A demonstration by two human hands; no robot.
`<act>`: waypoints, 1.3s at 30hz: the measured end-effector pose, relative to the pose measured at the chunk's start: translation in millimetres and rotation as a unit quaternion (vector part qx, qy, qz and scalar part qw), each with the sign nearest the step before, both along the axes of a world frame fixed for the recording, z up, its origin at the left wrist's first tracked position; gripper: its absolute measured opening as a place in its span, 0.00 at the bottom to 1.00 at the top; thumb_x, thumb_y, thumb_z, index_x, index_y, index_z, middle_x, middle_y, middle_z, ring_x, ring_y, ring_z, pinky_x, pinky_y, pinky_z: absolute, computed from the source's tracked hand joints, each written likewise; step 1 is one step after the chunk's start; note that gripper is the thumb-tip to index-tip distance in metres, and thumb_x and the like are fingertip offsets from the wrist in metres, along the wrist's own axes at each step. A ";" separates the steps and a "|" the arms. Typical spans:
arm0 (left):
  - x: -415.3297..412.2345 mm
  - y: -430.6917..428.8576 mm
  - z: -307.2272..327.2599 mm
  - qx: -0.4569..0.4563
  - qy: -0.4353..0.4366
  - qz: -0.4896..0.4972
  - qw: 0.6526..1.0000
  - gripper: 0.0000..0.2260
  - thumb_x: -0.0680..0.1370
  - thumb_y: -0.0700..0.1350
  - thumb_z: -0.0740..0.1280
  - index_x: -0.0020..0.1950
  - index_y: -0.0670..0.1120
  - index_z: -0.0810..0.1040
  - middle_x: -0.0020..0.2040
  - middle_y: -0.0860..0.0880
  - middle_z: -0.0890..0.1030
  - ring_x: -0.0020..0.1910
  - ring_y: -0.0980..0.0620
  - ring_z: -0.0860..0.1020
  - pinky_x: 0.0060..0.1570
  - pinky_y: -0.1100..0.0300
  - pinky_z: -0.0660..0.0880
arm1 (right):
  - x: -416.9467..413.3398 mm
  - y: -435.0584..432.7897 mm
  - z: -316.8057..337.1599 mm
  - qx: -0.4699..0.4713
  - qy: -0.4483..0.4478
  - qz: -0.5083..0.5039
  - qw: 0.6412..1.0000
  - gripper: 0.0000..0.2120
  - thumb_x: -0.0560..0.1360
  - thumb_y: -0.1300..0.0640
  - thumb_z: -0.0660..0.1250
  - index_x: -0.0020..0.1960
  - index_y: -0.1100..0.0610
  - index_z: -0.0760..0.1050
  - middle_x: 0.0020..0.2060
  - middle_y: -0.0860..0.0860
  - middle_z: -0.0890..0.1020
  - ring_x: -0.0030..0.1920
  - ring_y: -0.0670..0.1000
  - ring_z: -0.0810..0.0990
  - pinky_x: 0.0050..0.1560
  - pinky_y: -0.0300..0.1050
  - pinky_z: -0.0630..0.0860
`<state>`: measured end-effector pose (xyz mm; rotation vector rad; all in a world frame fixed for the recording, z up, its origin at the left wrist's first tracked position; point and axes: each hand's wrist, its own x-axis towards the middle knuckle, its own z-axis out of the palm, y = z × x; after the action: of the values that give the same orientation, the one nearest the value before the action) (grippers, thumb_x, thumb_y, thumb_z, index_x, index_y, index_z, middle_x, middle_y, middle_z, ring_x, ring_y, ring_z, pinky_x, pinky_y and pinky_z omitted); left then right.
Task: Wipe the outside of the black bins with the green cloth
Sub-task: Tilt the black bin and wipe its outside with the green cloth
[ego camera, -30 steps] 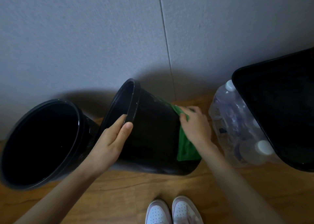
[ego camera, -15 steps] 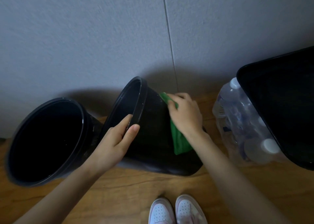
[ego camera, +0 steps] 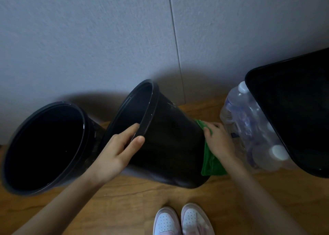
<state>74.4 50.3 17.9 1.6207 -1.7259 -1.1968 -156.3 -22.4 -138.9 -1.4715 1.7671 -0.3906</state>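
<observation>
Grips the tilted middle bin by its rim in the left hand, pins the cloth against its lower right side with curled fingers of the right hand (probably mid-wipe; left bin, right bin yet to do).

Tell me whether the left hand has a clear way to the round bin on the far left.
Probably yes. The left hand grips the rim of the tilted bin; the far-left bin stands right beside it, nothing between them. It would need to let go first.
</observation>
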 end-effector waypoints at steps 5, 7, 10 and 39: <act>-10.4 -6.0 15.5 0.078 0.041 0.024 0.996 0.15 0.67 0.52 0.63 0.51 0.64 0.79 0.49 0.52 0.83 0.54 0.55 0.79 0.49 0.69 0.75 | -2.0 13.6 -4.8 -0.051 -0.020 -0.012 0.998 0.17 0.80 0.54 0.55 0.67 0.47 0.70 0.64 0.52 0.71 0.62 0.54 0.70 0.56 0.46 0.67; -15.9 -12.6 23.5 0.149 0.100 0.035 0.983 0.17 0.71 0.41 0.64 0.60 0.49 0.77 0.55 0.47 0.81 0.65 0.45 0.71 0.49 0.70 0.71 | -0.1 15.0 -2.8 -0.070 -0.032 -0.010 0.997 0.17 0.80 0.54 0.55 0.67 0.48 0.70 0.63 0.51 0.71 0.62 0.53 0.70 0.55 0.45 0.67; -10.1 -24.1 30.6 0.214 0.109 0.105 0.965 0.18 0.80 0.43 0.58 0.67 0.35 0.69 0.66 0.36 0.73 0.66 0.40 0.71 0.59 0.56 0.68 | 3.4 19.5 0.3 -0.080 -0.021 0.012 0.996 0.17 0.80 0.53 0.55 0.68 0.47 0.69 0.64 0.50 0.70 0.63 0.53 0.70 0.57 0.47 0.68; -37.6 -34.8 13.8 0.039 0.008 0.201 0.979 0.12 0.80 0.49 0.58 0.43 0.49 0.78 0.38 0.53 0.82 0.41 0.57 0.81 0.43 0.62 0.75 | 93.4 33.4 98.6 -0.267 -0.088 0.059 0.958 0.20 0.79 0.49 0.55 0.70 0.39 0.63 0.70 0.45 0.62 0.64 0.49 0.63 0.45 0.38 0.70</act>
<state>36.8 15.5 31.7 1.8865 -1.2692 -1.0839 -62.9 11.0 -40.3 -1.8339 1.4847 -0.9610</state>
